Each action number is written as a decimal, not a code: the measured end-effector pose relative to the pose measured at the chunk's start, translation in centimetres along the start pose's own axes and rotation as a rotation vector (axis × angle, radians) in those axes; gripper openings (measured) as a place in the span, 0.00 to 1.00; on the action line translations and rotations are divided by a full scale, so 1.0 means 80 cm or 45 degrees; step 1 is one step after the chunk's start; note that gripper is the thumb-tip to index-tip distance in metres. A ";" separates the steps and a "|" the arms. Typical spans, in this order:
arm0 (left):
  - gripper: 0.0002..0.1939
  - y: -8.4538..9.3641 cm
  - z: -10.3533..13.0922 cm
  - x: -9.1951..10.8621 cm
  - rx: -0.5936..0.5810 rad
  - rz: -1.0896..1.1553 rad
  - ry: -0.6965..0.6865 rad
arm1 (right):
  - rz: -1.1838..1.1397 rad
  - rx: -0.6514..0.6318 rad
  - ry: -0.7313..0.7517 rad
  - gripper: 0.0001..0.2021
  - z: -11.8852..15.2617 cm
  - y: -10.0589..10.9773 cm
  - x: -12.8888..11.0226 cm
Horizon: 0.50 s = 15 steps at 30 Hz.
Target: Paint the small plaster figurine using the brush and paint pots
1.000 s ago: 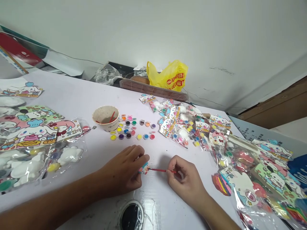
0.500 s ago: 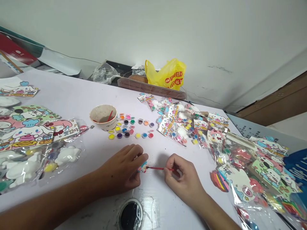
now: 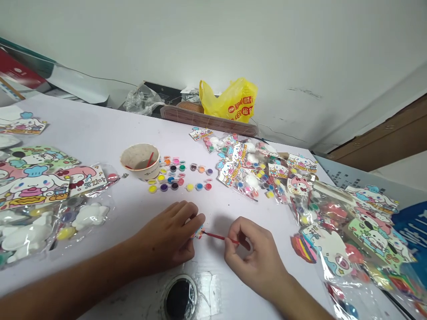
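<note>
My left hand [image 3: 176, 231] is closed on a small painted figure [image 3: 199, 232], mostly covered by the fingers, with blue, white and orange patches showing. My right hand [image 3: 251, 253] pinches a thin red paintbrush [image 3: 216, 236] between thumb and forefinger. The dark tip of the brush points left and meets the figure, or lies very close to it. Beyond my left hand, small open paint pots [image 3: 174, 186] stand in strips. Beside them a paper cup [image 3: 140, 162] holds murky liquid and a red stick.
Bagged figures and paints with cartoon cards lie at left [image 3: 33, 186] and right [image 3: 300, 186]. A roll of tape [image 3: 180, 298] sits at the near edge. A yellow plastic bag [image 3: 230, 100] is by the wall.
The brush has tilted, its handle end now lower and nearer me, and my right hand has shifted slightly left. My left hand keeps its hold on the figure. The view has shifted slightly.
</note>
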<state>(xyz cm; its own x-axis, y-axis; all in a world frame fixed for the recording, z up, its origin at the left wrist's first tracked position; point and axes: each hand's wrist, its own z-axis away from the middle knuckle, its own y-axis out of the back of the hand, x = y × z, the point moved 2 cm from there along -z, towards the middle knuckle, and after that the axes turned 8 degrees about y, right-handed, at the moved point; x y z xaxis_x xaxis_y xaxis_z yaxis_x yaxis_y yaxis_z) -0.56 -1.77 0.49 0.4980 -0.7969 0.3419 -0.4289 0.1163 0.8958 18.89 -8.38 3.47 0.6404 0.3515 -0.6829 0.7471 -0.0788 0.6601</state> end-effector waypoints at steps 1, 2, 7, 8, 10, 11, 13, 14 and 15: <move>0.22 0.000 0.000 0.000 0.002 -0.001 0.002 | 0.004 -0.001 0.010 0.08 0.000 0.000 -0.001; 0.22 0.000 -0.001 0.000 0.002 0.000 0.003 | 0.005 -0.003 0.014 0.08 0.000 -0.001 -0.001; 0.21 0.000 -0.002 0.000 0.020 -0.017 -0.004 | 0.010 0.014 -0.017 0.07 0.002 -0.002 0.004; 0.21 0.001 -0.002 0.000 0.026 -0.023 -0.008 | 0.004 0.014 -0.030 0.07 0.002 -0.002 0.005; 0.20 0.002 -0.002 0.000 0.037 -0.032 -0.014 | -0.021 -0.006 -0.056 0.07 0.001 -0.002 0.007; 0.20 0.002 -0.002 0.000 0.043 -0.037 -0.015 | -0.034 -0.022 -0.070 0.07 0.001 -0.001 0.008; 0.21 0.002 -0.002 0.000 0.042 -0.043 -0.016 | -0.054 -0.042 -0.109 0.07 0.000 -0.001 0.011; 0.21 0.002 -0.001 0.000 0.039 -0.043 -0.015 | -0.060 -0.042 -0.133 0.07 0.000 0.000 0.013; 0.21 0.002 -0.001 0.000 0.035 -0.040 -0.012 | -0.068 -0.036 -0.158 0.07 0.000 0.001 0.015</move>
<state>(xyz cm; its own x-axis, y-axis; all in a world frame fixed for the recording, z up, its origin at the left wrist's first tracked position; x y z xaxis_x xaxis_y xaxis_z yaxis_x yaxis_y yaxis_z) -0.58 -1.68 0.68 0.5042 -0.8056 0.3111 -0.4339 0.0752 0.8978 19.67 -7.96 2.72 0.6185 0.2362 -0.7494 0.7763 -0.0361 0.6293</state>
